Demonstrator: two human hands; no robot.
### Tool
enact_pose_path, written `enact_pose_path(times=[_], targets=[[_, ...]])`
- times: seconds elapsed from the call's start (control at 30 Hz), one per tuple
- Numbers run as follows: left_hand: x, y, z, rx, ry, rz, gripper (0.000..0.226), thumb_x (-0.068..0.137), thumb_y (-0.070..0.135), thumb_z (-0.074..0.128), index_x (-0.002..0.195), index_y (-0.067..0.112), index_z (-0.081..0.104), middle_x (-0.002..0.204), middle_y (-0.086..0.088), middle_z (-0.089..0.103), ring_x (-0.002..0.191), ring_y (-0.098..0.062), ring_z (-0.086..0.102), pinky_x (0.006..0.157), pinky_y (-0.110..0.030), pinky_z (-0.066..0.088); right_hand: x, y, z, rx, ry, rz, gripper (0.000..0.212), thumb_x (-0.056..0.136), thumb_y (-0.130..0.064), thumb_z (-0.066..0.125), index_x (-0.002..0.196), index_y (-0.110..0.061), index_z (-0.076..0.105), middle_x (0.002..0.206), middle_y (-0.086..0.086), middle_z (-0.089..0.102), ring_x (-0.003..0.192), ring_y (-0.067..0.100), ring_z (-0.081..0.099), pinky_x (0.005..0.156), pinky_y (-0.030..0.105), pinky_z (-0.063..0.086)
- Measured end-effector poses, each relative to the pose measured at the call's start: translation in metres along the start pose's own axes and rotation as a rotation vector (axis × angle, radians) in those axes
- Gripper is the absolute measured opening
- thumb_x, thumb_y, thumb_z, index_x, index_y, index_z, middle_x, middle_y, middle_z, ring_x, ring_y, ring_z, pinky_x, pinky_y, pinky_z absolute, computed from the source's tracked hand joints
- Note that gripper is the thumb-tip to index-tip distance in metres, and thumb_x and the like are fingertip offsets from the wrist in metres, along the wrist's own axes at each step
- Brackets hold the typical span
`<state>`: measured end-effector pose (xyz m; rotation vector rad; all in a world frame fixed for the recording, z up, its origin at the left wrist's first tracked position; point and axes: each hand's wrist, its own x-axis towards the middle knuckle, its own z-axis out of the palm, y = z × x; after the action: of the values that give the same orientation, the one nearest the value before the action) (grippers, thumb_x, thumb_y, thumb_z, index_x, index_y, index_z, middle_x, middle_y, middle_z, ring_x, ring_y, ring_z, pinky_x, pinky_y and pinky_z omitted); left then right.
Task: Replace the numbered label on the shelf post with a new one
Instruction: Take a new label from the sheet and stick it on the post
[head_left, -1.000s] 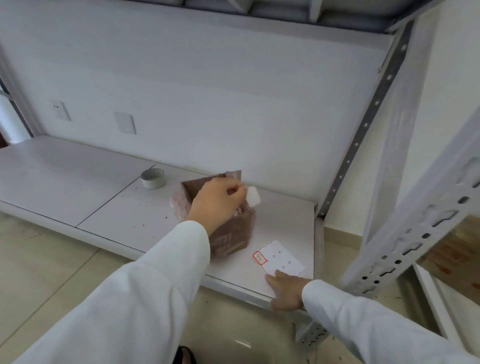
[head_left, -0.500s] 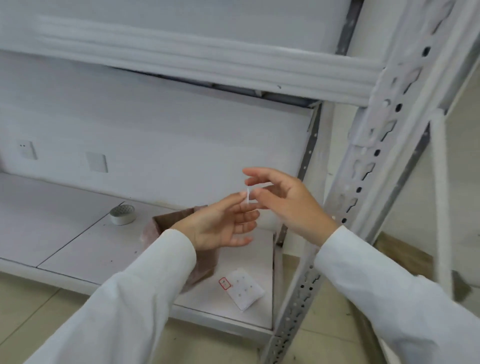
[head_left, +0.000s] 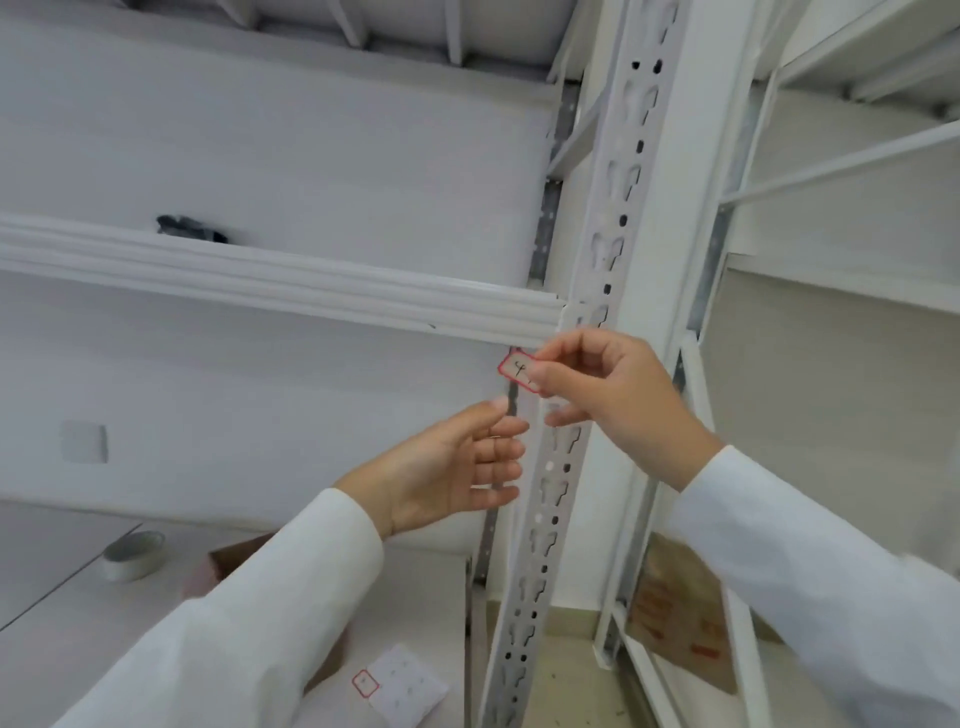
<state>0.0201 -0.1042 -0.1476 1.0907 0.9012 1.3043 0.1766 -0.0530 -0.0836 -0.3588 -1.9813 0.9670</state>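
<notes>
Both hands had gone up since before. The right hand (head_left: 608, 395) pinched the red-edged label (head_left: 516, 369) by the white shelf post (head_left: 597, 291). The left hand (head_left: 457, 467) stayed open. Below, a tape roll (head_left: 132, 555) and sticker sheet (head_left: 405, 686) sat on the shelf board (head_left: 67, 561).

Held a red-bordered label (head_left: 516, 370) pinched in the right hand (head_left: 613, 395), just beside the white slotted shelf post (head_left: 597, 291) under the beam (head_left: 291, 283). Kept the left hand (head_left: 457, 467) open below, fingers straight and near the post. Left a sticker sheet (head_left: 400, 686), a brown box (head_left: 234, 558) and a tape roll (head_left: 132, 555) on the lower shelf (head_left: 426, 582).
</notes>
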Motion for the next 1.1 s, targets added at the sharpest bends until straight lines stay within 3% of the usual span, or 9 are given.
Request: enact_pose_path(times=[0.13,0.2,0.3,0.4,0.43,0.53,0.73,0.9,1.1], targets=[[0.014,0.043,0.027,0.143,0.254,0.341,0.005,0.085,0.020,0.058,0.080,0.018,0.060,0.059,0.009,0.063,0.057,-0.007,0.059,0.068,-0.021,0.051,0.021,-0.014,-0.047,-0.146,0.195,0.020,0.012,0.083,-0.008,0.067,0.074,-0.015,0.065,0.065,0.001,0.061,0.055,0.003,0.055,0.049,0.019,0.055],[0.029,0.070,0.038,0.117,0.410,0.559,0.011,0.088,0.015,0.055,0.078,0.018,0.059,0.060,0.009,0.065,0.063,-0.008,0.060,0.068,-0.018,0.051,0.034,-0.014,-0.064,-0.211,0.266,0.056,0.011,0.084,-0.010,0.065,0.074,-0.015,0.064,0.067,0.001,0.059,0.058,0.006,0.054,0.050,0.020,0.056],[0.054,0.095,0.051,0.334,0.528,0.738,0.009,0.088,0.016,0.051,0.088,0.021,0.058,0.087,0.002,0.067,0.082,-0.010,0.061,0.077,-0.020,0.046,0.048,-0.010,-0.073,-0.219,0.316,0.136,0.010,0.085,-0.010,0.062,0.076,-0.012,0.065,0.069,0.002,0.059,0.060,0.010,0.053,0.053,0.022,0.058],[0.079,0.104,0.055,0.831,0.552,0.630,0.031,0.092,0.024,0.041,0.121,0.018,0.051,0.120,-0.002,0.061,0.108,-0.017,0.056,0.094,-0.031,0.043,0.057,-0.009,-0.071,-0.227,0.340,0.150,0.010,0.083,-0.007,0.061,0.074,-0.009,0.066,0.066,0.002,0.060,0.058,0.010,0.053,0.057,0.024,0.059],[0.085,0.106,0.055,1.017,0.557,0.568,0.033,0.093,0.025,0.036,0.122,0.018,0.051,0.125,-0.003,0.059,0.110,-0.021,0.055,0.096,-0.035,0.042,0.060,-0.010,-0.070,-0.229,0.342,0.144,0.010,0.083,-0.007,0.061,0.074,-0.008,0.067,0.066,0.002,0.060,0.058,0.010,0.054,0.058,0.025,0.059],[0.094,0.110,0.055,1.336,0.552,0.456,0.031,0.092,0.020,0.027,0.097,0.015,0.057,0.115,-0.008,0.063,0.097,-0.027,0.055,0.085,-0.036,0.042,0.066,-0.013,-0.070,-0.236,0.341,0.119,0.008,0.082,-0.009,0.064,0.075,-0.007,0.069,0.064,0.003,0.061,0.054,0.008,0.054,0.057,0.022,0.058],[0.091,0.118,0.053,1.250,0.429,0.357,0.040,0.089,0.017,0.028,0.109,0.016,0.062,0.117,-0.005,0.063,0.109,-0.027,0.055,0.098,-0.042,0.043,0.071,-0.012,-0.066,-0.286,0.336,0.092,0.008,0.080,-0.012,0.067,0.075,-0.006,0.070,0.066,0.008,0.065,0.053,0.010,0.058,0.061,0.025,0.059],[0.088,0.123,0.054,1.167,0.343,0.290,0.040,0.090,0.018,0.030,0.112,0.005,0.060,0.120,-0.013,0.061,0.114,-0.028,0.054,0.099,-0.037,0.041,0.075,-0.004,-0.061,-0.341,0.394,0.057,0.013,0.080,-0.012,0.066,0.067,-0.017,0.069,0.062,-0.004,0.066,0.050,0.002,0.060,0.053,0.018,0.055],[0.091,0.127,0.051,1.158,0.320,0.236,0.039,0.088,0.022,0.034,0.113,0.009,0.060,0.120,-0.009,0.062,0.114,-0.025,0.054,0.103,-0.037,0.040,0.079,-0.004,-0.060,-0.426,0.412,0.039,0.013,0.079,-0.014,0.064,0.067,-0.019,0.068,0.063,-0.007,0.067,0.047,-0.001,0.060,0.056,0.018,0.057]])
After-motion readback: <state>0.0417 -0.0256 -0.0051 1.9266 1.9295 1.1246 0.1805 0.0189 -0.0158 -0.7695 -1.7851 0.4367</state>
